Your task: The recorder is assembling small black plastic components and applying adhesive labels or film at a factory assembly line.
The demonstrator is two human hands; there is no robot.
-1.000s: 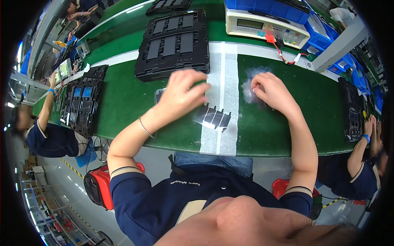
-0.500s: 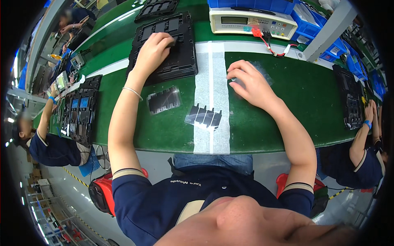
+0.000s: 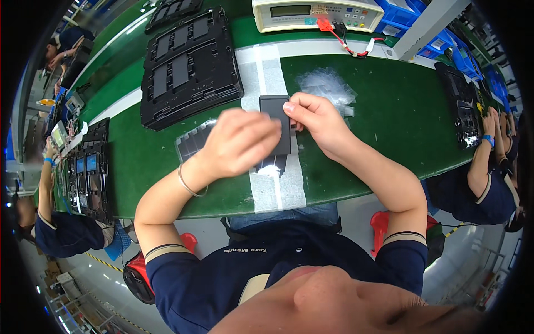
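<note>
Crowding the green surface (image 3: 389, 128) around the hands: a stack of black moulded trays (image 3: 189, 64) to the upper left, a beige bench meter (image 3: 317, 14) with red clip leads (image 3: 342, 39) at the far edge, a heap of clear plastic bags (image 3: 328, 86) just behind the right hand, a clear bag of dark parts (image 3: 192, 139) beside the left wrist, a row of small dark plates (image 3: 272, 164) directly beneath. Blocking much of the dark flat panel (image 3: 273, 108): the left hand (image 3: 239, 142), back upward, fingers curled over its lower left part, grip underneath hidden. Pinching the panel's right edge near the top: right hand (image 3: 317, 122), thumb and forefinger pressed together on it. Held above the white strip (image 3: 267, 67) in the middle of the surface, long axis running away from the body, flat face upward. Half a second back, left hand out on the trays, right hand resting flat on the surface, no panel between them; now both drawn together on it at centre.
</note>
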